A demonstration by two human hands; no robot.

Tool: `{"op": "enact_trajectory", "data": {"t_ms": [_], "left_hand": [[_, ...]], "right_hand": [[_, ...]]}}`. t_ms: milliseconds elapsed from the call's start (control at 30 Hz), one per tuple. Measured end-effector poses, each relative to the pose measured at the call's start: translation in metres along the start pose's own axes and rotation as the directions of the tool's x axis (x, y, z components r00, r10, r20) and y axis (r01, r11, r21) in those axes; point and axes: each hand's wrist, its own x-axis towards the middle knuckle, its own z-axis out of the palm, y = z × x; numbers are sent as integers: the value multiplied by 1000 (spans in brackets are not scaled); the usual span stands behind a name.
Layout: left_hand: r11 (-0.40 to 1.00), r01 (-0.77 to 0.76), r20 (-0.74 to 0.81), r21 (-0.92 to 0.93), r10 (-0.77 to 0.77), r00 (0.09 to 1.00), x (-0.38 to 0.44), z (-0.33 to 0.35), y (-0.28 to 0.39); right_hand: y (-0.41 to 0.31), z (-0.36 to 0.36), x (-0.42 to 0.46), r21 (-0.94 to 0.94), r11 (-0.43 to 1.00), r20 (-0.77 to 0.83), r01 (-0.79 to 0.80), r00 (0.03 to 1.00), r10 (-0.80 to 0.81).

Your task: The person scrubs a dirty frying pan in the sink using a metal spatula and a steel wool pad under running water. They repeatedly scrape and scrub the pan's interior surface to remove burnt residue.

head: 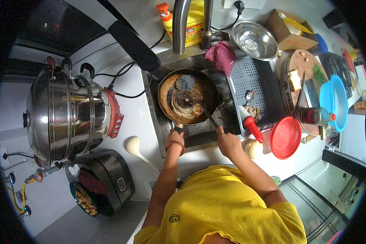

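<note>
A frying pan with a brown, scorched inside sits over the sink, its handle pointing towards me. My left hand grips that handle. In my right hand is the dark handle of a utensil, which slants into the pan; I cannot tell what its far end is. Light, curved smears mark the pan's bottom around that end. A grey steel wool scrubber lies in the far part of the pan.
Above the pan arches a faucet; a red checked cloth hangs beside it. To the right are a perforated drain tray, a red-handled brush, a red basket and a round cutting board. Leftward stand a steamer and a ladle.
</note>
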Motion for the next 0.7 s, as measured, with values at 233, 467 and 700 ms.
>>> {"op": "enact_trajectory", "data": {"t_ms": [233, 467, 700], "left_hand": [[1000, -1, 10, 9, 1, 1000, 2, 1, 0], [1000, 18, 26, 15, -18, 999, -2, -1, 2], [999, 35, 45, 9, -36, 998, -1, -3, 3]], "right_hand": [[3, 4, 0, -33, 999, 0, 9, 1000, -9], [1, -2, -2, -30, 999, 9, 18, 1000, -18], [9, 18, 2, -1, 998, -95, 59, 994, -59]]}}
